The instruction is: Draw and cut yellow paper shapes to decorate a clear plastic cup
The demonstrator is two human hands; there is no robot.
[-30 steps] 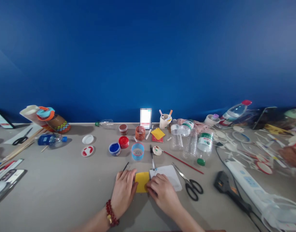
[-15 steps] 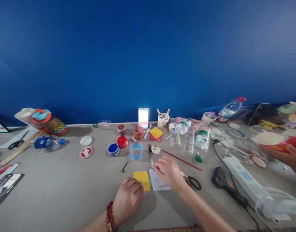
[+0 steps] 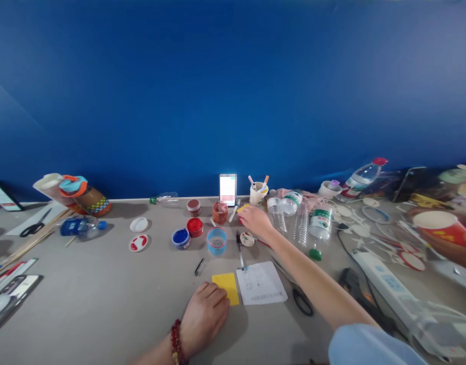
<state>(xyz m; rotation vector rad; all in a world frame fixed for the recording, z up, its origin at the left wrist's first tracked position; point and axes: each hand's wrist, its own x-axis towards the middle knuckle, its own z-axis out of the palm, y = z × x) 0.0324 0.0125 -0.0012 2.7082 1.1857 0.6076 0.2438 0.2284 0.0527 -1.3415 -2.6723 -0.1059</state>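
Note:
My left hand (image 3: pixel 206 312) rests on the table with curled fingers over the left edge of a yellow paper (image 3: pixel 227 288). Beside that sheet lies a white paper (image 3: pixel 262 285) with a faint drawing and a line of print. My right hand (image 3: pixel 255 221) reaches forward, its fingers drawn together at a small yellow square (image 3: pixel 242 208) by the marker cup; the fingertips hide most of it, and their grip is not clear. A pen (image 3: pixel 240 251) touches the white paper's top edge. Its black cap (image 3: pixel 198 266) lies nearby. Scissors (image 3: pixel 303 302) are partly under my right forearm.
Paint jars in blue (image 3: pixel 181 238) and red (image 3: pixel 195 227) stand near a blue-rimmed cup (image 3: pixel 217 240). A marker cup (image 3: pixel 259 192) and plastic bottles (image 3: pixel 321 223) are behind. At right are a glue gun (image 3: pixel 352 286), a power strip (image 3: pixel 385 279) and another person's hand (image 3: pixel 451 248).
My right hand has moved forward from the white paper to the coloured squares, leaving the white paper uncovered. My left hand stays by the yellow paper.

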